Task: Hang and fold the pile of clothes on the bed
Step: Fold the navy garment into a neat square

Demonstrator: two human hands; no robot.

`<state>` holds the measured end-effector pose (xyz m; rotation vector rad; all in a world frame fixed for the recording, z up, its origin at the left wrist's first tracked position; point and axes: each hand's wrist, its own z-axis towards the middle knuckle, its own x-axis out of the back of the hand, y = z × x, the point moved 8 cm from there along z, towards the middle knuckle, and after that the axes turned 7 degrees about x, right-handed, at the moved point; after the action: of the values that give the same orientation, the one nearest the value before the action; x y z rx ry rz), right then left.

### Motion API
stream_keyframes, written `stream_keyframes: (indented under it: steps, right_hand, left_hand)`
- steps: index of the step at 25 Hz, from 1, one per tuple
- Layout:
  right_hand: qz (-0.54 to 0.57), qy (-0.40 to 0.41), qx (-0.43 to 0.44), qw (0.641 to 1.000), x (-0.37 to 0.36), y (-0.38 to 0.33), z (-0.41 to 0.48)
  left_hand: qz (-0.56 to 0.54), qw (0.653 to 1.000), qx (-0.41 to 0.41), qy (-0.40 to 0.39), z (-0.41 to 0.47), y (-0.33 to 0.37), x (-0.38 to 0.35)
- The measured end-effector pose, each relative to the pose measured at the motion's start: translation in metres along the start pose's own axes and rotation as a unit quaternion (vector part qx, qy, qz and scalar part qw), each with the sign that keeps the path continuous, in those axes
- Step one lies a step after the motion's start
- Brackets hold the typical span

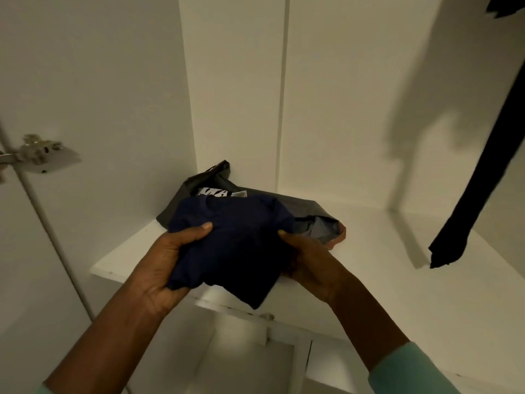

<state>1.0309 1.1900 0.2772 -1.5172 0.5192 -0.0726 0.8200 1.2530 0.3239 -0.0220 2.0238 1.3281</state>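
Between the left hand [170, 260] and the right hand [306, 260] sits a folded navy shirt [235, 240], held just above the front edge of a white wardrobe shelf [397, 251]. Both hands grip it from the sides: the left thumb lies on top with the fingers curled under, and the right thumb pinches the opposite edge, its fingers hidden beneath the cloth. Just beyond the hands, a grey plastic bag [298, 201] lies on the shelf, its near part hidden by the shirt. Well off to the right of the right hand, a dark garment [483, 180] hangs down. This one piece looks folded and ready to be set down, and at least one item seems hung. The bed and its pile are out of view, so how much remains cannot be told.
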Motion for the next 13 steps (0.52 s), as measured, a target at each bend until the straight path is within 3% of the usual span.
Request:
stream_keyframes:
  steps: [2, 5, 9, 11, 13]
  right_hand:
    - [-0.218, 0.052, 0.04, 0.974, 0.023, -0.006, 0.057]
    - [-0.548, 0.019, 0.106, 0.83, 0.039, -0.023, 0.129]
    - [-0.748, -0.106, -0.025, 0.655, 0.05, 0.0, 0.174]
    - [-0.757, -0.107, -0.008, 0.645, 0.055, -0.004, 0.192]
    - [-0.725, -0.069, 0.065, 0.683, 0.063, -0.025, 0.203]
  left_hand:
    - [0.005, 1.0, -0.001, 0.01, 0.03, 0.016, 0.003]
    - [0.042, 0.999, 0.006, 0.017, 0.073, 0.037, 0.005]
    - [0.088, 0.996, 0.027, -0.002, 0.128, 0.049, -0.002]
    - [0.109, 0.993, 0.044, -0.034, 0.155, 0.051, -0.012]
    - [0.106, 0.99, 0.04, -0.081, 0.18, 0.052, -0.026]
